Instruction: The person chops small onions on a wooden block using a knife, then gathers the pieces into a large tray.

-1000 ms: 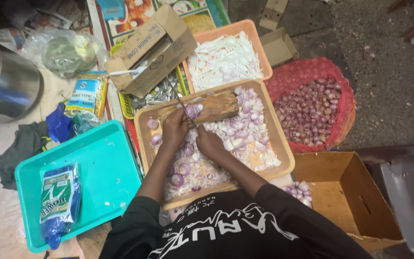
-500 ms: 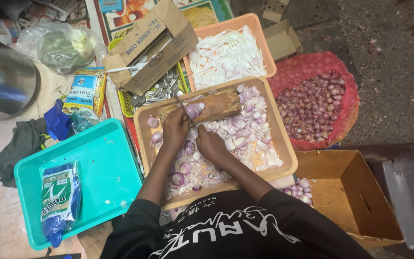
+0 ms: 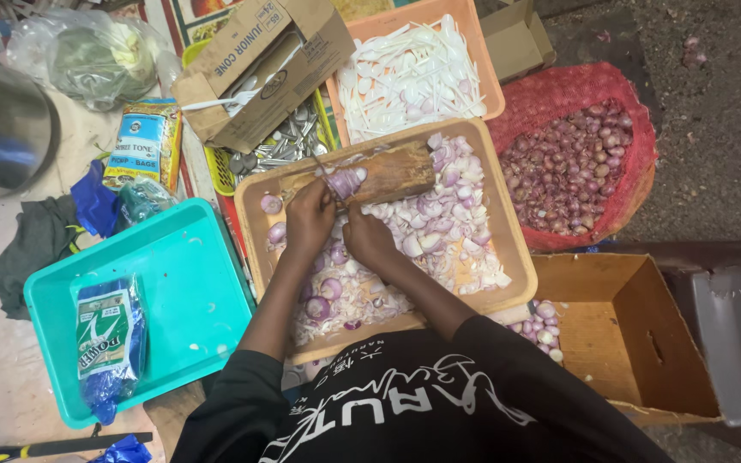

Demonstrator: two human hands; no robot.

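On the wooden block (image 3: pixel 392 174) inside our tan tray (image 3: pixel 512 257), our left hand (image 3: pixel 309 219) pins an onion (image 3: pixel 345 183) while our right hand (image 3: pixel 367 240) grips the knife (image 3: pixel 326 173), mid-slicing; another careful cut seems due.

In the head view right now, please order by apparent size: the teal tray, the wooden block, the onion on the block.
1. teal tray, largest.
2. wooden block.
3. onion on the block, smallest, by the left hand.
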